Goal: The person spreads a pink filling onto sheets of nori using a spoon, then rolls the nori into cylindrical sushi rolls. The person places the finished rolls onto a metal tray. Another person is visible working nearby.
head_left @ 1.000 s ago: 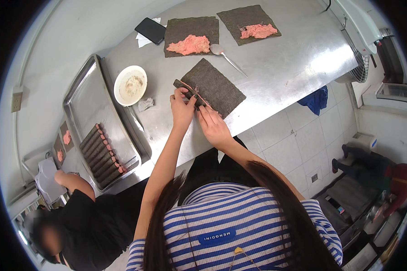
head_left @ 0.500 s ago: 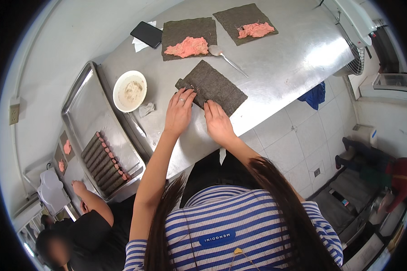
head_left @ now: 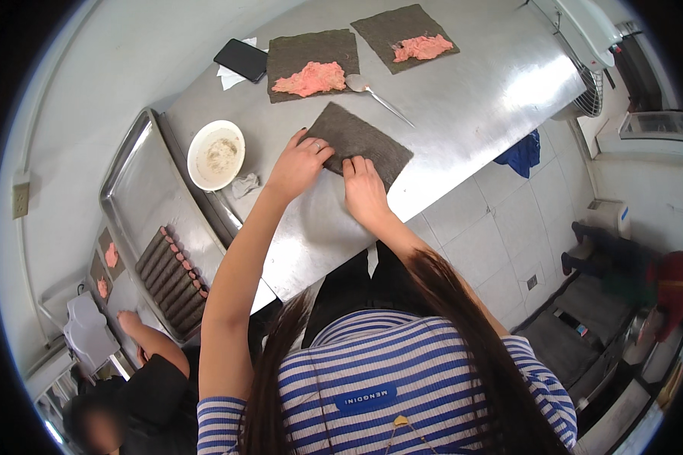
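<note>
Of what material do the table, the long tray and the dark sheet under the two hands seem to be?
Table: probably stainless steel, smooth, with bright glare. Long tray: likely metal too, shiny grey, its raised rim catching light. Dark sheet: looks like dried seaweed, matte and thin with a faintly rough surface, though the look alone cannot confirm it.

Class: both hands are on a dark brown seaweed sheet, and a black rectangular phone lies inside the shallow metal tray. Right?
Not inside the tray: the head view shows the phone partly over white paper on the silver metal table. The left hand and right hand are indeed on the seaweed sheet.
</note>
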Action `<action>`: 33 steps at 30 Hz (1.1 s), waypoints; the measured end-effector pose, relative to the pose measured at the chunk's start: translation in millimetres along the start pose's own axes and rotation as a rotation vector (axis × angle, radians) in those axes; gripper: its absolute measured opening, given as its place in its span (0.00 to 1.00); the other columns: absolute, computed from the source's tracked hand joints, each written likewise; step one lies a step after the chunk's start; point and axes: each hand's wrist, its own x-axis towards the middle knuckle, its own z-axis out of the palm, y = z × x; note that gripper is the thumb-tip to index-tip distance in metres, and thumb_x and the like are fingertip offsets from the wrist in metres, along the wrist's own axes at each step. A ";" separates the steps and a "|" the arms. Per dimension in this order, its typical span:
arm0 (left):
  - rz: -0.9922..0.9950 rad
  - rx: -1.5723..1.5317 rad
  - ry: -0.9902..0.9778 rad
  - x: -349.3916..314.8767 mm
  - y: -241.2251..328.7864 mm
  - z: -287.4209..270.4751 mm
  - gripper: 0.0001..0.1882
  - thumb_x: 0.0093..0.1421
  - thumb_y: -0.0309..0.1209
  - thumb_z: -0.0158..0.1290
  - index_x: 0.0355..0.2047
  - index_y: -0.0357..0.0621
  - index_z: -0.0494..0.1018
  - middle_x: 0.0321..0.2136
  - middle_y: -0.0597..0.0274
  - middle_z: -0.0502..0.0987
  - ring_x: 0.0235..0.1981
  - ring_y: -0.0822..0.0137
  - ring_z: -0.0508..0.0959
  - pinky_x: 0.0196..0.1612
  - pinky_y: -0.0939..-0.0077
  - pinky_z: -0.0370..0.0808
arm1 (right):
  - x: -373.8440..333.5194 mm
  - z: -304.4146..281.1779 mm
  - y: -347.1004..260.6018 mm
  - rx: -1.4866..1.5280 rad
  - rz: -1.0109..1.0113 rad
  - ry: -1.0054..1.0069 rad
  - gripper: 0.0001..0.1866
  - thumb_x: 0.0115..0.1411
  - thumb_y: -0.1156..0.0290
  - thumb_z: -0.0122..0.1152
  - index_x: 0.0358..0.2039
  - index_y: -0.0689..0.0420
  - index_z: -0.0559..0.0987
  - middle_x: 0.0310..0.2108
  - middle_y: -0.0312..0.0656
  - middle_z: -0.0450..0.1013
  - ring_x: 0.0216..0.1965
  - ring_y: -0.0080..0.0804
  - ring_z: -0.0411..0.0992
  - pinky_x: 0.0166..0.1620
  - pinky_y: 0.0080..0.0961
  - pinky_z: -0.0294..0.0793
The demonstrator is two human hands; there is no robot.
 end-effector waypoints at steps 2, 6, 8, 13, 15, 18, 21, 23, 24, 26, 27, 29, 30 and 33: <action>0.012 -0.018 -0.082 -6.4 9.3 -8.3 0.14 0.50 0.28 0.56 0.39 0.47 0.74 0.38 0.64 0.74 0.45 0.63 0.73 0.59 0.61 0.63 | -6.9 -4.7 6.0 0.019 -0.034 -0.033 0.21 0.45 0.81 0.53 0.43 0.68 0.73 0.38 0.49 0.68 0.42 0.45 0.68 0.46 0.35 0.71; -0.034 -0.075 -0.124 -33.4 55.8 -16.7 0.16 0.48 0.30 0.59 0.39 0.47 0.73 0.36 0.63 0.74 0.42 0.62 0.74 0.51 0.65 0.68 | -37.9 -26.2 27.2 0.036 -0.237 -0.105 0.14 0.44 0.78 0.56 0.34 0.65 0.74 0.35 0.45 0.68 0.41 0.40 0.69 0.44 0.28 0.72; -0.086 -0.150 -0.068 -45.2 72.1 -18.7 0.16 0.48 0.30 0.59 0.39 0.46 0.73 0.35 0.62 0.74 0.41 0.61 0.75 0.47 0.66 0.69 | -49.3 -30.5 29.1 -0.028 -0.284 -0.102 0.12 0.45 0.76 0.56 0.33 0.64 0.75 0.34 0.44 0.68 0.40 0.38 0.69 0.44 0.28 0.72; -0.171 -0.169 -0.098 -53.8 75.9 -11.8 0.16 0.48 0.31 0.60 0.39 0.46 0.73 0.35 0.62 0.73 0.38 0.61 0.75 0.41 0.66 0.72 | -62.7 -34.8 43.1 -0.134 -0.303 -0.004 0.11 0.47 0.73 0.54 0.33 0.62 0.75 0.33 0.42 0.67 0.39 0.35 0.69 0.41 0.27 0.72; -0.170 -0.178 -0.107 -53.6 73.8 -13.2 0.16 0.48 0.31 0.60 0.39 0.46 0.73 0.35 0.61 0.73 0.38 0.60 0.76 0.41 0.66 0.72 | -66.2 -40.9 50.7 -0.146 -0.278 -0.006 0.11 0.48 0.73 0.53 0.33 0.62 0.74 0.32 0.41 0.67 0.39 0.34 0.69 0.41 0.26 0.72; -0.168 -0.179 -0.098 -56.6 71.0 -13.4 0.16 0.48 0.31 0.60 0.39 0.46 0.72 0.34 0.62 0.73 0.37 0.61 0.76 0.41 0.66 0.72 | -69.4 -50.2 59.3 -0.164 -0.254 -0.052 0.11 0.48 0.73 0.53 0.33 0.62 0.74 0.32 0.41 0.67 0.39 0.34 0.69 0.41 0.26 0.72; -0.179 -0.159 -0.097 -58.8 70.8 -14.2 0.17 0.47 0.31 0.61 0.38 0.45 0.72 0.34 0.62 0.73 0.38 0.62 0.76 0.41 0.68 0.72 | -69.5 -51.4 65.6 -0.175 -0.240 -0.045 0.11 0.48 0.73 0.53 0.33 0.61 0.74 0.32 0.41 0.67 0.38 0.34 0.69 0.41 0.27 0.72; -0.203 -0.162 -0.108 -59.7 71.9 -17.2 0.16 0.48 0.31 0.61 0.38 0.45 0.72 0.33 0.63 0.73 0.38 0.62 0.76 0.41 0.68 0.72 | -68.0 -52.8 65.4 -0.186 -0.263 -0.044 0.11 0.48 0.73 0.53 0.34 0.62 0.74 0.32 0.41 0.66 0.39 0.34 0.69 0.41 0.26 0.72; -0.209 -0.161 -0.115 -60.0 72.3 -17.5 0.16 0.47 0.31 0.61 0.38 0.45 0.72 0.33 0.63 0.73 0.38 0.62 0.76 0.41 0.67 0.72 | -67.0 -54.7 64.7 -0.192 -0.275 -0.046 0.11 0.48 0.73 0.53 0.34 0.62 0.74 0.32 0.41 0.66 0.39 0.34 0.69 0.41 0.26 0.72; -0.222 -0.161 -0.130 -59.9 72.1 -17.9 0.16 0.47 0.31 0.61 0.37 0.46 0.72 0.33 0.63 0.73 0.38 0.62 0.76 0.41 0.67 0.72 | -60.0 -51.9 54.9 -0.098 -0.340 -0.024 0.12 0.48 0.73 0.53 0.34 0.62 0.74 0.33 0.41 0.67 0.39 0.34 0.69 0.42 0.26 0.72; -0.231 -0.171 -0.131 -59.4 72.6 -18.3 0.15 0.47 0.31 0.61 0.37 0.46 0.73 0.33 0.62 0.73 0.38 0.62 0.76 0.41 0.67 0.72 | -55.8 -49.1 49.1 -0.053 -0.371 -0.012 0.12 0.47 0.73 0.53 0.34 0.62 0.74 0.33 0.41 0.67 0.39 0.34 0.69 0.42 0.26 0.72; -0.246 -0.191 -0.130 -57.5 72.7 -20.0 0.15 0.47 0.31 0.61 0.37 0.46 0.73 0.32 0.62 0.73 0.37 0.62 0.76 0.41 0.67 0.72 | -49.7 -34.2 38.3 -0.070 -0.442 -0.023 0.12 0.47 0.73 0.54 0.34 0.63 0.74 0.34 0.41 0.67 0.40 0.34 0.69 0.42 0.26 0.72; -0.257 -0.195 -0.131 -57.6 72.8 -20.2 0.15 0.47 0.31 0.61 0.37 0.46 0.73 0.32 0.62 0.73 0.37 0.62 0.76 0.41 0.67 0.72 | -47.1 -28.8 33.2 -0.080 -0.474 -0.029 0.13 0.47 0.72 0.54 0.34 0.63 0.74 0.34 0.41 0.67 0.40 0.35 0.69 0.42 0.26 0.72; -0.288 -0.208 -0.119 -60.5 73.6 -19.1 0.15 0.47 0.31 0.61 0.36 0.46 0.73 0.32 0.62 0.73 0.36 0.60 0.76 0.40 0.65 0.73 | -47.3 -24.2 31.2 -0.128 -0.406 -0.089 0.13 0.46 0.72 0.55 0.34 0.63 0.75 0.33 0.42 0.67 0.39 0.36 0.69 0.42 0.26 0.72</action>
